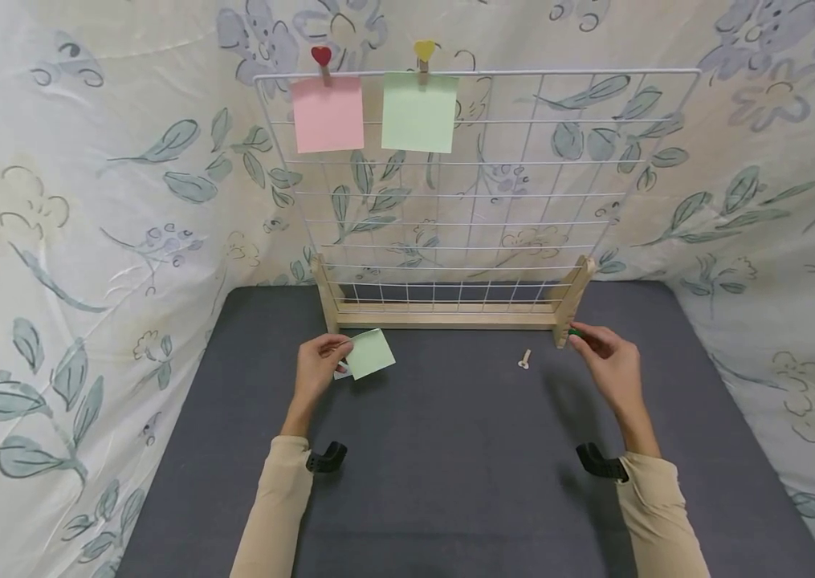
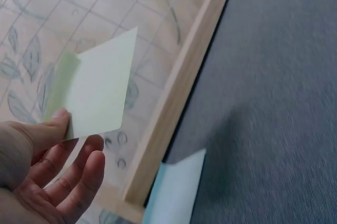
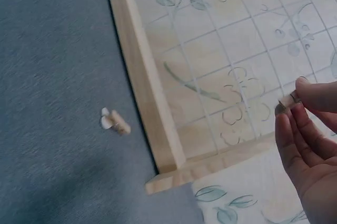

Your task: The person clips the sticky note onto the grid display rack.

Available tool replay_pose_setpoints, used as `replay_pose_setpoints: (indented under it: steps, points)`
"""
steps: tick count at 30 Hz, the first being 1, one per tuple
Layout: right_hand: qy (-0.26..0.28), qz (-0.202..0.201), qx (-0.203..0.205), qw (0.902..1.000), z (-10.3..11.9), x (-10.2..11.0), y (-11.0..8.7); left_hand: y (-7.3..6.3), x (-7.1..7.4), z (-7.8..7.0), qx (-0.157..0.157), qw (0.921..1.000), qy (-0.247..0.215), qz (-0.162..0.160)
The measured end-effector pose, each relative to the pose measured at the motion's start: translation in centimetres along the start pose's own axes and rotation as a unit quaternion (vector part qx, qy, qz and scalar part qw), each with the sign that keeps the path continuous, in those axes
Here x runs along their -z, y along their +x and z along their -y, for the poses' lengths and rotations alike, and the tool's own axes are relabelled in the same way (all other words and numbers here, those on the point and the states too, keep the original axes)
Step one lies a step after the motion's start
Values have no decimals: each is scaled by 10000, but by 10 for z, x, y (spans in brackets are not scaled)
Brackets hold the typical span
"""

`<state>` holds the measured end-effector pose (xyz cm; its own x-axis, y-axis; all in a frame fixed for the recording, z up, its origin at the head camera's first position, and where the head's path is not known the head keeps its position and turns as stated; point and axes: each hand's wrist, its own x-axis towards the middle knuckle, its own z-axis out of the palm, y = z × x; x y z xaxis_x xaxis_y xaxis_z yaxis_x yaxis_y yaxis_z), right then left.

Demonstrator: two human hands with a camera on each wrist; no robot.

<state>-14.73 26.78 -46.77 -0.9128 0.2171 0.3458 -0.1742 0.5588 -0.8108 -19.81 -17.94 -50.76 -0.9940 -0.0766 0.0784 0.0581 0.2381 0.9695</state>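
My left hand [image 1: 316, 368] pinches a pale green sticky note [image 1: 372, 354] by one edge, thumb on top. In the left wrist view the note [image 2: 100, 87] stands tilted up, with a crease near the thumb. Below that hand a light blue sticky note [image 2: 176, 192] lies on the table by the wooden base. My right hand [image 1: 611, 363] pinches a small wooden clothespin [image 3: 287, 101] between thumb and fingertips, beside the stand's right foot. Something green shows at its end in the head view. Another small clothespin [image 1: 525, 360] with a white decoration lies on the table.
A white wire grid [image 1: 482, 163] stands upright on a wooden base [image 1: 443, 319]. Clipped to its top bar are a pink note [image 1: 328, 116] under a red heart clothespin [image 1: 322, 60] and a green note [image 1: 419, 112] under a yellow heart clothespin [image 1: 424, 53]. Floral cloth [image 1: 125, 201] hangs behind.
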Motion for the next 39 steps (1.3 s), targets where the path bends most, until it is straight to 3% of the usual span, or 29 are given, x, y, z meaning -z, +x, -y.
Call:
replay_pose_setpoints:
  steps: [11,17,24,34,39]
  points:
    - [135,-174,-160,9996,27,-6,25,13,-29,-32,-318,9988,-231,280]
    - [167,-380,89,9991,45,-6,41,22,-39,-50,-520,9972,-469,276]
    - [387,-364,281,9982,64,-6,53,28,-43,-69,-825,9948,-422,420]
    - [610,-213,484,9967,98,-1,75,40,-43,-111,-1281,9907,-55,456]
    - [629,-143,516,9966,116,3,88,42,-44,-133,-1340,9896,-133,504]
